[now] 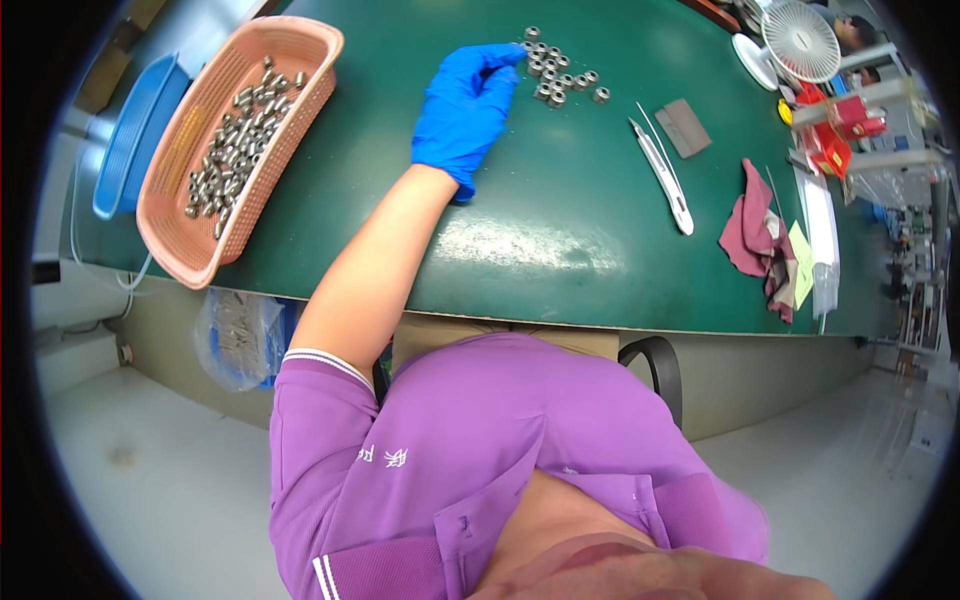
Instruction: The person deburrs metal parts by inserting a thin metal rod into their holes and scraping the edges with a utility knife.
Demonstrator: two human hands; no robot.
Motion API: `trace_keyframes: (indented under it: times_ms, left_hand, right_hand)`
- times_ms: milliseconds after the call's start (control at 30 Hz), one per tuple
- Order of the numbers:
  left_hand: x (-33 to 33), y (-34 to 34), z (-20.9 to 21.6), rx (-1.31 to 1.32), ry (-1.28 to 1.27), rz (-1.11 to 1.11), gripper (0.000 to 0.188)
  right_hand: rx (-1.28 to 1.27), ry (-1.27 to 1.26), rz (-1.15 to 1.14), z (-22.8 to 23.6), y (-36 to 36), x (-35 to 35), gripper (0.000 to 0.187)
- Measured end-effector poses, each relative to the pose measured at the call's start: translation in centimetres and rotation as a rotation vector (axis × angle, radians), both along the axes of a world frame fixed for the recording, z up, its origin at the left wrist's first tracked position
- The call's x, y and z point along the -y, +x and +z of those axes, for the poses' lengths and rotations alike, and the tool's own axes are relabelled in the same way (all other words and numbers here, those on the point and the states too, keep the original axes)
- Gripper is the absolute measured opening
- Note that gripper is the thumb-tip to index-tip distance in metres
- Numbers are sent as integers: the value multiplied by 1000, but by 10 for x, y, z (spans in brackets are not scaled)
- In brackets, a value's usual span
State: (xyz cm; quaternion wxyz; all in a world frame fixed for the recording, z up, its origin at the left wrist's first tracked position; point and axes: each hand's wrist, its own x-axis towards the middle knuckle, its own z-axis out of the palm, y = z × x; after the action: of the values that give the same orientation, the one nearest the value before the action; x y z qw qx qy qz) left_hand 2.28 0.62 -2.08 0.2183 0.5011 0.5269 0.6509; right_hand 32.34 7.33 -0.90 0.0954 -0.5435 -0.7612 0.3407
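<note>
My left hand [465, 105], in a blue glove, lies palm down on the green table [540, 240]. Its fingertips reach a small cluster of short metal sleeves [558, 75] at the far side of the table and touch the nearest ones. The fingers are stretched out, and nothing shows as gripped in them. My bare forearm runs back from the glove to the sleeve of my purple shirt. My right hand is out of view.
A pink basket [190, 265] holding several more metal sleeves [235, 140] stands at the left, with a blue basket [135, 135] beyond it. A white-handled blade [668, 180], grey block [685, 127], maroon cloth [755, 240] and white fan [800, 40] lie right. A plastic bag [238, 335] hangs below the table edge.
</note>
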Motion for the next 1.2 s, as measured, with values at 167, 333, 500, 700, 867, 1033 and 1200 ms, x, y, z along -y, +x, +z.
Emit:
trace_keyframes:
  times_ms: [167, 333, 500, 700, 867, 1033, 1200]
  left_hand:
    - [1, 1, 3, -90, -77, 1, 25]
    - [-1, 9, 9, -624, 39, -66, 34]
    - [9, 5, 5, -827, 43, -21, 37]
    - [-2, 6, 1, -806, -87, 14, 35]
    - [2, 9, 21, -703, -291, 8, 30]
    - [-14, 13, 19, -763, -319, 19, 29]
    - [-25, 5, 14, -801, -190, -84, 24]
  right_hand:
    - [108, -215, 170, 64, 63, 94, 30]
    - [347, -544, 446, 62, 118, 175, 30]
    - [402, -784, 649, 9, 139, 222, 30]
    - [656, -912, 1048, 21, 114, 184, 32]
    - [466, -176, 561, 109, 78, 78, 25]
    - [-85, 278, 16, 46, 29, -13, 26]
    - [154, 278, -51, 42, -14, -20, 32]
